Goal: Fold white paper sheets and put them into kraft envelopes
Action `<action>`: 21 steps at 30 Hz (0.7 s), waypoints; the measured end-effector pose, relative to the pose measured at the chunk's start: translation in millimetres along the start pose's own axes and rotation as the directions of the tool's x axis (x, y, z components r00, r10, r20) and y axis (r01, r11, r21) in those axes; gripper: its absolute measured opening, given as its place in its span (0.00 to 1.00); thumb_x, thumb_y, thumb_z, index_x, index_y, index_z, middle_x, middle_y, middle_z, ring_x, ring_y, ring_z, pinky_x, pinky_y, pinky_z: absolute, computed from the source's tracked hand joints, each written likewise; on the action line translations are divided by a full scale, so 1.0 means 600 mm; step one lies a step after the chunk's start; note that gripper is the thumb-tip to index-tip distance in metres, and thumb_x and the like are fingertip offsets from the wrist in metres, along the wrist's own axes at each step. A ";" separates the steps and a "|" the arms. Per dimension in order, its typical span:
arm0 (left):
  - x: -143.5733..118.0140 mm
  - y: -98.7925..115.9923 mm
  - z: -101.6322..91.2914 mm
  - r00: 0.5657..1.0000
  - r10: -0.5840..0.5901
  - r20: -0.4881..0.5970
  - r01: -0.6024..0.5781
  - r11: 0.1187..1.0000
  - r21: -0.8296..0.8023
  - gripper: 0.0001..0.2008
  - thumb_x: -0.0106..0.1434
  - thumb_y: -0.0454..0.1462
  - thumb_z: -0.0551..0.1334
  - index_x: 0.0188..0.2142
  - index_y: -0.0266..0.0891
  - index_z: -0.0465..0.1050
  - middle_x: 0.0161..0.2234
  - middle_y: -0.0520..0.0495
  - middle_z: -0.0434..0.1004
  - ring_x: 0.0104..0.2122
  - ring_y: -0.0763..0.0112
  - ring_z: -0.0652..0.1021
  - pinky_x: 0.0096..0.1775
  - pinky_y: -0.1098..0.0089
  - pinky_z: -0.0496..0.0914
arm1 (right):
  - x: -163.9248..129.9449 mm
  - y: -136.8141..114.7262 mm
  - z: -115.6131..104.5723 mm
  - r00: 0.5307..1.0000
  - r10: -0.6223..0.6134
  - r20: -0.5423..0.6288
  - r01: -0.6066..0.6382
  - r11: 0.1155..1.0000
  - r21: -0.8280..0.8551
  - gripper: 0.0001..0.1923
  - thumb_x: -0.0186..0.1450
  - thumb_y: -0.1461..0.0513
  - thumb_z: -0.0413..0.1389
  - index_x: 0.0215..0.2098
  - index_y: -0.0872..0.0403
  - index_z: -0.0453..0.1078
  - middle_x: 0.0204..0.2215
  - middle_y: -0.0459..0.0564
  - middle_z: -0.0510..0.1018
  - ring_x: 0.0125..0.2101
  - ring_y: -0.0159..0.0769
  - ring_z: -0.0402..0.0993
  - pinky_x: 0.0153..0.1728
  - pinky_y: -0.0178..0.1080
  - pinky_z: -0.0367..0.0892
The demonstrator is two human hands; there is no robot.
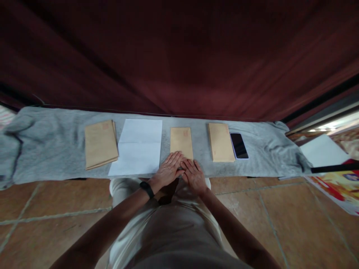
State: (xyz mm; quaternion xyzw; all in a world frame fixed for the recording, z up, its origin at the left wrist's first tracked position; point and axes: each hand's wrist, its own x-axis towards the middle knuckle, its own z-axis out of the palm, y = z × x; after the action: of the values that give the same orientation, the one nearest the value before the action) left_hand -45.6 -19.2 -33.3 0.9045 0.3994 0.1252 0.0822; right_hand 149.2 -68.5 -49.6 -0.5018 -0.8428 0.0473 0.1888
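Observation:
A brown envelope (181, 141) lies in the middle of a grey cloth (50, 145) spread over a long low surface. My left hand (168, 170) and my right hand (194, 175) lie flat side by side on the envelope's near end, fingers extended and pressing down. A black band sits on my left wrist. A white sheet of paper (138, 147) lies just left of my left hand.
A stack of brown envelopes (100, 144) lies at the left and another brown envelope (220, 142) at the right, with a dark phone (239, 145) beside it. Dark red curtain hangs behind. More white paper (322, 150) and a colourful print (340, 186) lie far right on the tiled floor.

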 end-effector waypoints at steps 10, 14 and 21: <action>-0.029 0.010 -0.003 0.997 0.007 0.073 -0.008 1.000 0.020 0.42 0.68 0.51 0.59 0.71 0.28 0.49 0.72 0.29 0.47 0.72 0.49 0.49 0.70 0.49 0.49 | 0.006 -0.004 -0.015 0.999 0.024 0.024 -0.025 0.999 0.026 0.27 0.74 0.61 0.49 0.71 0.52 0.57 0.68 0.52 0.63 0.69 0.43 0.56 0.70 0.55 0.50; -0.029 0.009 -0.001 0.997 0.007 0.078 -0.010 0.999 0.034 0.41 0.68 0.48 0.60 0.71 0.26 0.49 0.72 0.28 0.47 0.72 0.49 0.48 0.71 0.50 0.48 | 0.007 -0.016 -0.024 0.999 0.038 0.019 -0.039 0.998 0.041 0.26 0.75 0.60 0.47 0.70 0.54 0.58 0.68 0.52 0.64 0.69 0.43 0.57 0.71 0.56 0.49; -0.029 0.009 -0.003 0.997 0.007 0.080 -0.011 0.999 0.047 0.39 0.67 0.42 0.59 0.71 0.27 0.48 0.72 0.30 0.46 0.72 0.52 0.48 0.71 0.51 0.48 | -0.006 -0.035 -0.017 0.999 0.032 0.018 -0.033 0.997 0.072 0.29 0.76 0.58 0.46 0.72 0.58 0.53 0.69 0.55 0.62 0.69 0.42 0.55 0.71 0.51 0.51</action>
State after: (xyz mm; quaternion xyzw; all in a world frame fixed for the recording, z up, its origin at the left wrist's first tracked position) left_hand -53.5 -35.4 -33.2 0.9123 0.3945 0.0800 0.0759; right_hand 137.2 -83.1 -35.5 -0.5080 -0.8338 0.0850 0.1987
